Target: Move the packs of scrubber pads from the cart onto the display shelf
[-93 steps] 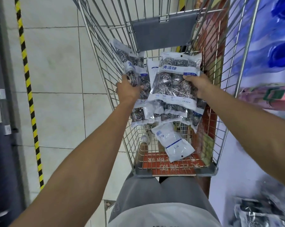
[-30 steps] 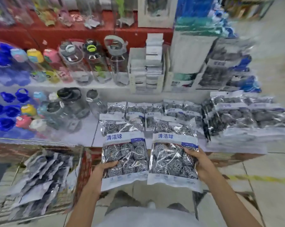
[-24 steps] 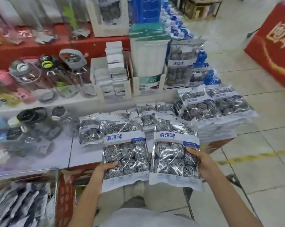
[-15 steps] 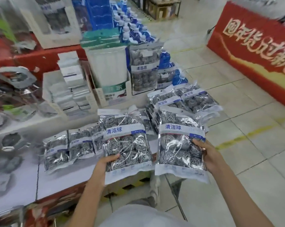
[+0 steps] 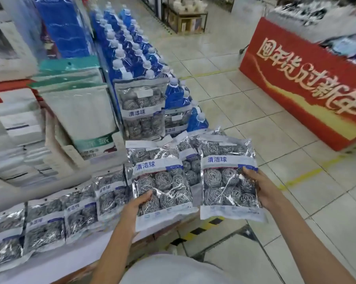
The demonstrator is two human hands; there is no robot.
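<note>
- The shelf (image 5: pixel 74 261) runs from under our left hand (image 5: pixel 136 203) away to its far side, a white ledge low in front of us.
- A row of packs (image 5: pixel 46 220) already lies flat on it, out beyond the left hand, edges overlapping; more packs stand upright (image 5: pixel 141 111) ahead of both hands, with blue bottles (image 5: pixel 132 50) behind them.
- The cart is not in view.
- Left pack (image 5: pixel 161 185): the left hand grips it at the lower corner, thumb on top, the fingers beneath hidden. It hangs over the shelf's near end, above other packs.
- Right pack (image 5: pixel 228 177): the right hand (image 5: pixel 261 191) holds its outer edge, thumb curled over the front. It hangs out over the floor (image 5: pixel 296 201), past the shelf's end — not above the ledge at all.
- Risks, as we judge them:
  - Let go now and the right pack would drop to the tiles; it must come inward toward the left hand first.
  - Each pack seems held by one edge only, and the film looks slick, so a quick swing could slip it free.
  - The free space near the hands looks tight — setting a pack on the overlapped ones could slide them off the front lip.
</note>
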